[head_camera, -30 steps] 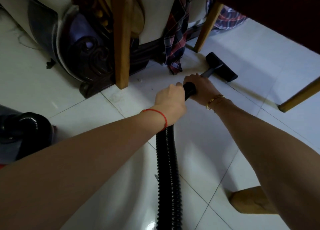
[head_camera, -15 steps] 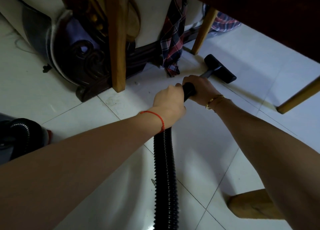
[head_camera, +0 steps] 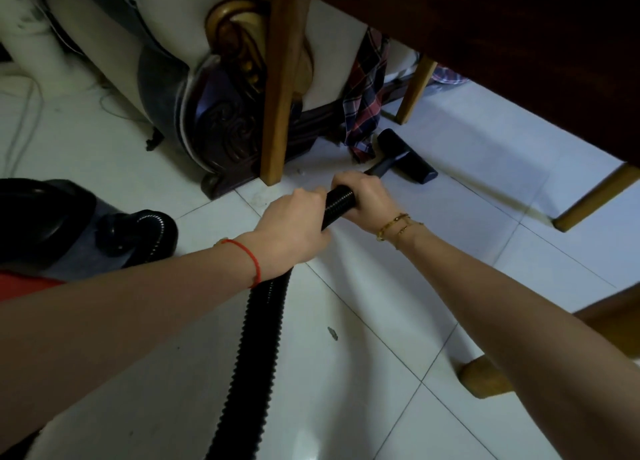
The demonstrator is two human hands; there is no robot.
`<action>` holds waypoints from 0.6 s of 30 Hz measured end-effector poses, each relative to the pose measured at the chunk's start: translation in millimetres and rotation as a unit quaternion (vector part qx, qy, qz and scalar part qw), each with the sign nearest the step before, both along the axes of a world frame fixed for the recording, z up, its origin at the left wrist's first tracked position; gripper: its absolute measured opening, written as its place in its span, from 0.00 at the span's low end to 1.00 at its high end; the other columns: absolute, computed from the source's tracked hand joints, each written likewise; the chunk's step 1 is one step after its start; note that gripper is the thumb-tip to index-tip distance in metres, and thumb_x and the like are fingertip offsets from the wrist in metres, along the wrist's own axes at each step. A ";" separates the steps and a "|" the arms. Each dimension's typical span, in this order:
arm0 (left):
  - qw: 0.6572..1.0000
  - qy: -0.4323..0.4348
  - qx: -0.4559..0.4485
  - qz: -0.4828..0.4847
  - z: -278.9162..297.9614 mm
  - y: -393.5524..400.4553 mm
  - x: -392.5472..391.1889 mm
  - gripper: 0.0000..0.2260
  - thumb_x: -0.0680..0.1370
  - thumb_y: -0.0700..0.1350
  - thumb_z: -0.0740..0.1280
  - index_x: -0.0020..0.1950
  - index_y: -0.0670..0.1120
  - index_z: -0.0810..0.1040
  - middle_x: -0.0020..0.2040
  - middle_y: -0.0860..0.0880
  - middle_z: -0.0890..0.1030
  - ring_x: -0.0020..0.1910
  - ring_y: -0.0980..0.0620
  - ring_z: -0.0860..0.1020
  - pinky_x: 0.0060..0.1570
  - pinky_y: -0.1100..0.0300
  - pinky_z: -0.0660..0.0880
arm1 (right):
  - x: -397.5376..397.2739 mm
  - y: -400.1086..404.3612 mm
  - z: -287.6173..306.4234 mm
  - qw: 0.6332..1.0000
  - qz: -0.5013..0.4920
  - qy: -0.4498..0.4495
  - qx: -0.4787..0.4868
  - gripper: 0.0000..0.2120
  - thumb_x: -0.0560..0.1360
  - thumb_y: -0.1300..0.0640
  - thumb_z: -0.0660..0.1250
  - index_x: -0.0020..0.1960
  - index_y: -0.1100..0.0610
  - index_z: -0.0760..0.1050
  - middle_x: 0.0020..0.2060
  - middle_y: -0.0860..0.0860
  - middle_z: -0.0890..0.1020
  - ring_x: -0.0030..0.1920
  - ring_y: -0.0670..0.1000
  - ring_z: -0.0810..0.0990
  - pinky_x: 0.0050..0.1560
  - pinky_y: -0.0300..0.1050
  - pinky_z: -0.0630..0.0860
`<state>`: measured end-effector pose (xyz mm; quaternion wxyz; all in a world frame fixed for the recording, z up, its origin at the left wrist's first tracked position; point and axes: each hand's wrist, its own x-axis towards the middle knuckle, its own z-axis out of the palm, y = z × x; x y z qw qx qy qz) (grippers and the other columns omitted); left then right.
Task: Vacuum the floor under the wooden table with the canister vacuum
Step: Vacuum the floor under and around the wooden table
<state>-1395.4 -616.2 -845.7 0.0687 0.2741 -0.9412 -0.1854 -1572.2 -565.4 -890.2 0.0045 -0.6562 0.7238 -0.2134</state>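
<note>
A black ribbed vacuum hose (head_camera: 256,338) runs from the bottom of the view up to both my hands. My left hand (head_camera: 294,227), red string on the wrist, is shut on the hose. Just ahead of it, my right hand (head_camera: 363,196), gold bracelet on the wrist, is shut on the same hose. Beyond my right hand the black floor nozzle (head_camera: 405,156) rests on the white tiles under the dark wooden table (head_camera: 485,33). The canister vacuum (head_camera: 52,224), black and grey with a red part, sits at the left edge.
Light wooden table legs stand at the left (head_camera: 278,89), far back (head_camera: 414,90), right (head_camera: 595,200) and near right (head_camera: 485,378). A carved dark sofa base (head_camera: 225,130) and a hanging plaid cloth (head_camera: 363,113) lie close behind the nozzle. A speck of debris (head_camera: 332,333) lies on the tiles.
The view has shifted, so the canister vacuum shows more at the left. Both hands keep their grip on the hose, and the nozzle now sits right beside the plaid cloth.
</note>
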 end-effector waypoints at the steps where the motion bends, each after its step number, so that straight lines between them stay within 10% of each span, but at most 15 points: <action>1: 1.000 0.002 -0.002 0.000 2.1 -0.6 9.7 0.12 0.74 0.46 0.67 0.55 0.45 0.70 0.42 0.48 0.74 0.36 0.48 0.74 0.34 0.56 0.70 | 10.0 -0.6 1.9 1.000 0.006 0.001 -0.003 0.08 0.69 0.58 0.71 0.41 0.59 0.73 0.37 0.52 0.77 0.39 0.51 0.75 0.42 0.48 0.74; 18: 0.998 -0.038 -0.031 0.032 16.1 6.3 135.3 0.12 0.73 0.50 0.66 0.53 0.46 0.72 0.34 0.50 0.72 0.30 0.50 0.73 0.29 0.58 0.66 | 132.0 4.0 12.5 0.998 0.063 -0.013 -0.014 0.09 0.70 0.56 0.72 0.42 0.58 0.72 0.37 0.49 0.74 0.40 0.52 0.74 0.42 0.46 0.73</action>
